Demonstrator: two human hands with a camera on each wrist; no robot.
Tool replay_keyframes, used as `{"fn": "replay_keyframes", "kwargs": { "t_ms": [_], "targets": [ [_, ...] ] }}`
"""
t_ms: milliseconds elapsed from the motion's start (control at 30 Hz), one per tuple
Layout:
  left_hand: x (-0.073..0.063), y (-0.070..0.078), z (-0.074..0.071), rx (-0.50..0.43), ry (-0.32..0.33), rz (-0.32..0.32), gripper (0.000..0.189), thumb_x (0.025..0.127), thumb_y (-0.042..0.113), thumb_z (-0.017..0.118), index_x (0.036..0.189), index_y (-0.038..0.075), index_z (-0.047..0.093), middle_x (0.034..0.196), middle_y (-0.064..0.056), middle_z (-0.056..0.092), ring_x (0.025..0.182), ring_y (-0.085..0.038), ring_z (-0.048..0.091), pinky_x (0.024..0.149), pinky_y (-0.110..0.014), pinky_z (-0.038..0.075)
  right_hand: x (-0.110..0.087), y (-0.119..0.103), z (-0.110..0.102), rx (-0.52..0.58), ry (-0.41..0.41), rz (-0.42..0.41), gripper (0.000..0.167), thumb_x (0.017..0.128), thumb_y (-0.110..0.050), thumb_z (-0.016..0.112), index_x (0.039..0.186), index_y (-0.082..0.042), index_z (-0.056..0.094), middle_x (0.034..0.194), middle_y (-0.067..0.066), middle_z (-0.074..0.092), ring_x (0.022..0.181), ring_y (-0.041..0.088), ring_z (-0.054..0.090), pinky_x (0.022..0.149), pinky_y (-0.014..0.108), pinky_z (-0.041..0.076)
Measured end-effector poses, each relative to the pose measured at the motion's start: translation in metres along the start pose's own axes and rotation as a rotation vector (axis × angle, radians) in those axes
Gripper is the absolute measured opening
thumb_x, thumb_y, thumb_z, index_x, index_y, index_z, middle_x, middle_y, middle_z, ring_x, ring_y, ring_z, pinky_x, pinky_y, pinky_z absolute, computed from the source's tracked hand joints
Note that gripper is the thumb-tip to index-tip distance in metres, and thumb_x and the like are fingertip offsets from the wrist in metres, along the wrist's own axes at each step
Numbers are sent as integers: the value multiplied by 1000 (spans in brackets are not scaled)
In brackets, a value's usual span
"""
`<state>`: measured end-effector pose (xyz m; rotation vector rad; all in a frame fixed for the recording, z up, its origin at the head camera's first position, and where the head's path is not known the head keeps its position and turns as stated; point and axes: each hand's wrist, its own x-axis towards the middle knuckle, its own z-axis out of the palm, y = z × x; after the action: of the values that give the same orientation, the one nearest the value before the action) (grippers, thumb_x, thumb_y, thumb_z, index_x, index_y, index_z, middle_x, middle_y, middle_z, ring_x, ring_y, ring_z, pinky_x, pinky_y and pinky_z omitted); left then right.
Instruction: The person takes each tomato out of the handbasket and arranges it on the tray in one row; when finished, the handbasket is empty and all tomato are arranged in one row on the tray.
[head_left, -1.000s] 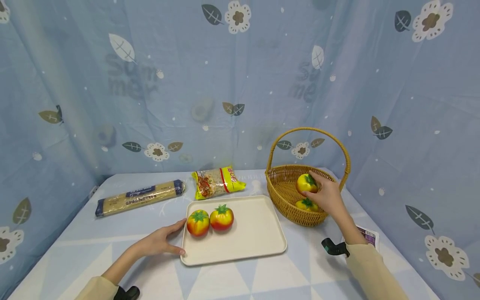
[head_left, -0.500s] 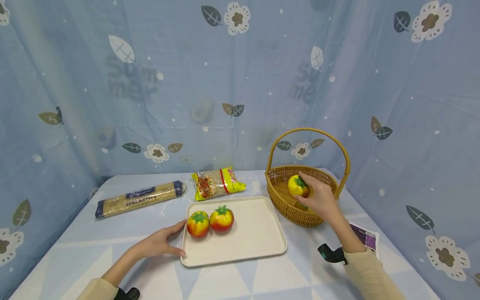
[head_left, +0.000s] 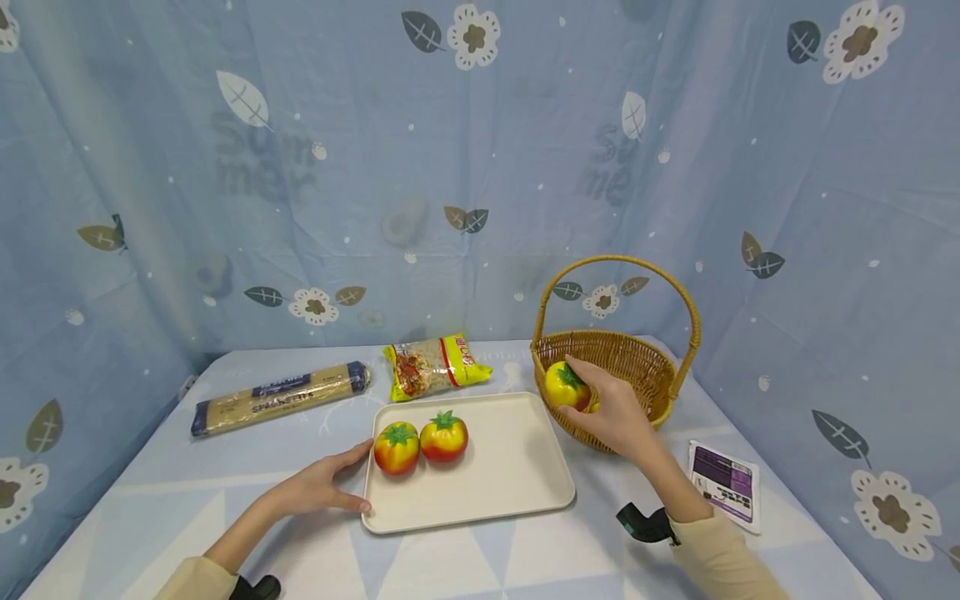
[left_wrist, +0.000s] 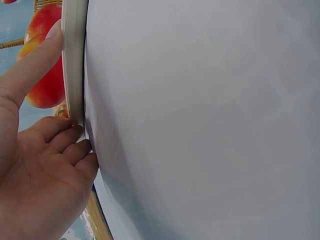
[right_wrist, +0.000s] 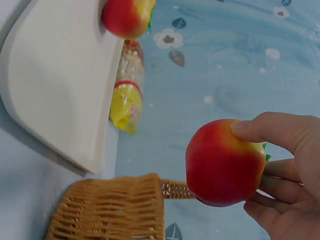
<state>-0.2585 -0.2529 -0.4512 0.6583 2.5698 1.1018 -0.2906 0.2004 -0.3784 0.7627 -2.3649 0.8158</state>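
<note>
My right hand pinches a red-and-yellow tomato with green leaves between thumb and fingers, over the left rim of the wicker basket. A sliver of another tomato shows behind that hand, mostly hidden. At the cream tray, my left hand touches the left edge with fingers spread. The left wrist view has its thumb on the rim and the other fingertips against the edge. Two more tomatoes, a left one and a right one, sit side by side on the tray.
A long spaghetti pack lies at the back left. Behind the tray is a yellow-ended food bag. A purple-and-white packet lies right of the basket, whose tall handle arches above it.
My right hand has carried the tomato leftward, from inside the basket to above its left rim, uncovering the purple packet. My left hand stays at the tray's edge.
</note>
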Motion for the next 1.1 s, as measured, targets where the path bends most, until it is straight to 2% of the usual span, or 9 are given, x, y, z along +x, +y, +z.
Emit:
{"fn": "replay_keyframes", "kwargs": {
  "t_ms": [367, 600, 1100],
  "targets": [
    [-1, 1, 0, -4, 2, 21, 100, 77, 28, 82, 148, -10, 22, 150, -34, 22, 136, -53, 20, 109, -65, 18, 0, -15, 25, 44, -52, -26, 72, 71, -10, 86, 135, 2, 54, 133, 16, 57, 119, 32, 57, 94, 43, 51],
    [0, -1, 0, -8, -1, 15, 100, 77, 28, 82, 149, -8, 22, 150, -33, 23, 136, -53, 21, 109, -65, 18, -2, -17, 40, 96, -106, 5, 67, 74, -10, 84, 133, 2, 55, 132, 15, 58, 118, 28, 57, 94, 36, 52],
    [-1, 0, 1, -2, 5, 19, 100, 77, 29, 82, 149, -8, 23, 150, -33, 23, 136, -53, 21, 109, -65, 19, 0, -24, 65, 123, -167, -10, 66, 74, -15, 85, 132, 2, 57, 131, 13, 59, 122, 26, 55, 100, 36, 46]
  ]
}}
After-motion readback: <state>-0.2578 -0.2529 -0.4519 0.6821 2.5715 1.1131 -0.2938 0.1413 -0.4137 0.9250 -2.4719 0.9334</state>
